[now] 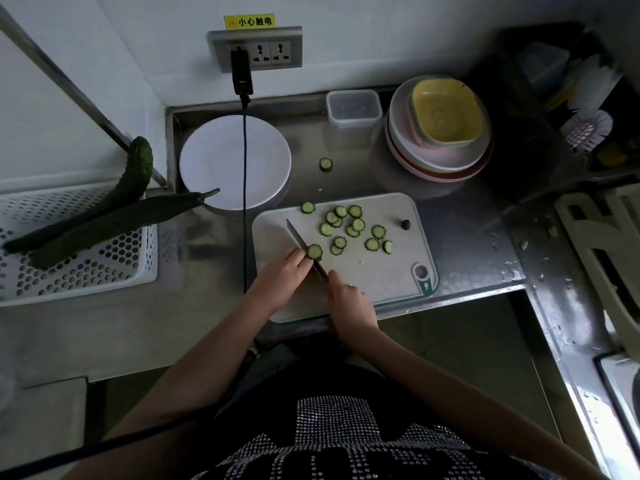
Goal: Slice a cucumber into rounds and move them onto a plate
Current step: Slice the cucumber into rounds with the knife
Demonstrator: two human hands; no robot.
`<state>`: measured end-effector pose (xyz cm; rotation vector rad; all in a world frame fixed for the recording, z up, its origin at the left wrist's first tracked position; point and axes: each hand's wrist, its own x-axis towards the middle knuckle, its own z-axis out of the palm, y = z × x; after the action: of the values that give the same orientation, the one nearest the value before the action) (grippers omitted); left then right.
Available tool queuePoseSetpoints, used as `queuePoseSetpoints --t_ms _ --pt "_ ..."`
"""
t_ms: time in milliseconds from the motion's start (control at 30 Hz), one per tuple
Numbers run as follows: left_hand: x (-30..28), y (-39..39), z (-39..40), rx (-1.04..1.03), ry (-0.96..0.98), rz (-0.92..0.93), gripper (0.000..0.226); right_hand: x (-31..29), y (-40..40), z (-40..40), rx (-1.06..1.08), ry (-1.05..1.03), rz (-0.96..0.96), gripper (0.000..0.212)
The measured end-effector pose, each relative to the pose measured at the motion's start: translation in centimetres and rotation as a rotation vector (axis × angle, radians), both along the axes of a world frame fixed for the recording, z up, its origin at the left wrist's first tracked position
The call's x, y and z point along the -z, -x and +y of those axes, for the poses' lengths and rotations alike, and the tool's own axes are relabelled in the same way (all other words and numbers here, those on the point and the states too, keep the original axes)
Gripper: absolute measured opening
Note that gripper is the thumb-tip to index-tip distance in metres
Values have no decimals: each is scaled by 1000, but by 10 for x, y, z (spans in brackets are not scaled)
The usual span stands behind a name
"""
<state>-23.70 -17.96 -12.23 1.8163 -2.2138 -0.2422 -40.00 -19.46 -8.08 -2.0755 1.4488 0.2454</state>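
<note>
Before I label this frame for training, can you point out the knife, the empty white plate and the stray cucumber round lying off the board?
knife (297, 234): head view, middle of the blade.
white plate (207, 161): head view, bare inner surface.
stray cucumber round (326, 164): head view, its cut face.

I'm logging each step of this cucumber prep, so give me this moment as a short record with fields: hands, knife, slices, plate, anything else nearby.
left hand: holds the last cucumber stub on the cutting board
right hand: grips the knife, blade against the stub
slices: about fifteen rounds loose on the board; one stray slice on the counter
plate: white, no slices on it, behind the board to the left
nearby: two whole cucumbers across a white basket
</note>
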Motion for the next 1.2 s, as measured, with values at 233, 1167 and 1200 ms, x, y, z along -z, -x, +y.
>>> queuePoseSetpoints --t_ms 233,1167,1200 --pt "-8 3 0 -1 40 -4 43 3 0 -2 1 -3 -10 6" --pt "-6 -2 2 21 26 -18 40 -10 2 -1 95 16 -179 15" --pt "-6 -2 3 22 21 -18 40 -11 2 0 85 22 -171 15"
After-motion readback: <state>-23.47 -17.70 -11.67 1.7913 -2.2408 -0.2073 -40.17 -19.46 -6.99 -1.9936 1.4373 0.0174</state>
